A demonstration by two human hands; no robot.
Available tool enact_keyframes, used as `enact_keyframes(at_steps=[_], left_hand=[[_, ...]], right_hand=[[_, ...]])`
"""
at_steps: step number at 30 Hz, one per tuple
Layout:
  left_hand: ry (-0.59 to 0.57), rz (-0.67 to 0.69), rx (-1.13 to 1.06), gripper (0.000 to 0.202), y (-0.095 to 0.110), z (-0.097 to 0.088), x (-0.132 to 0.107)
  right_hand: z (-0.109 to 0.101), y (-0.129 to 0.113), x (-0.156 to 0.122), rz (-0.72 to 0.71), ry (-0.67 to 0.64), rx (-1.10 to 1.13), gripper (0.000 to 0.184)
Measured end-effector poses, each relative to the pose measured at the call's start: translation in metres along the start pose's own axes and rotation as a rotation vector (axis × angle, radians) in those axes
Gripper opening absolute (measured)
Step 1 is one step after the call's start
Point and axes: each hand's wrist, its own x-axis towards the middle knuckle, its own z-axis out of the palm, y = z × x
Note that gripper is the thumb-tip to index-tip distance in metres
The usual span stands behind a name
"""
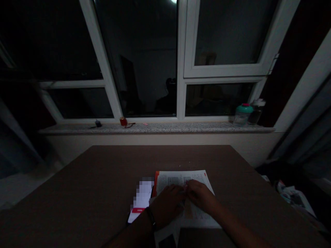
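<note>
An open book (pixel 200 220) with printed pages lies on the brown table in front of me. Over its middle, my left hand (pixel 168 203), with a dark band at the wrist, has its fingers bent and drawn together. My right hand (pixel 200 194) comes in from the other side, its fingers pinched. The fingertips of both hands meet above the page at something small and pale that I cannot make out in the dim light. Left of the book lies a phone (pixel 143 196) with a lit screen, close to my left forearm.
The table (pixel 103 179) reaches toward a stone windowsill (pixel 165 128). On the sill stand a green-lidded bottle (pixel 243 115), a clear bottle (pixel 256 112), a small red container (pixel 123 121) and a small dark bottle (pixel 98 123). Papers (pixel 294 196) lie beyond the table's right edge.
</note>
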Motion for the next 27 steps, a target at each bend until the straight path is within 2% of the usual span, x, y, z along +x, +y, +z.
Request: enact_keyframes(at_steps=[3, 9, 14, 18, 22, 27], left_hand=[[-0.003, 0.009, 0.001, 0.038, 0.000, -0.001, 0.000], [0.003, -0.001, 0.016, 0.039, -0.001, 0.003, -0.001], [-0.017, 0.015, 0.003, 0.041, -0.002, 0.000, -0.002], [-0.033, 0.028, 0.005, 0.028, 0.002, -0.007, -0.001], [-0.054, 0.021, 0.040, 0.017, 0.004, -0.006, 0.002], [-0.050, 0.014, 0.074, 0.027, 0.004, -0.003, 0.003]], right_hand=[[0.001, 0.003, 0.006, -0.015, 0.005, -0.067, 0.017], [-0.002, 0.005, 0.016, 0.077, 0.112, -0.105, 0.018], [-0.002, 0.011, 0.009, 0.184, 0.207, -0.014, 0.010], [-0.004, 0.012, 0.005, 0.216, 0.224, 0.054, 0.010], [-0.006, 0.008, 0.003, 0.200, 0.229, 0.043, 0.011], [-0.006, 0.001, 0.000, 0.085, 0.165, 0.028, 0.014]])
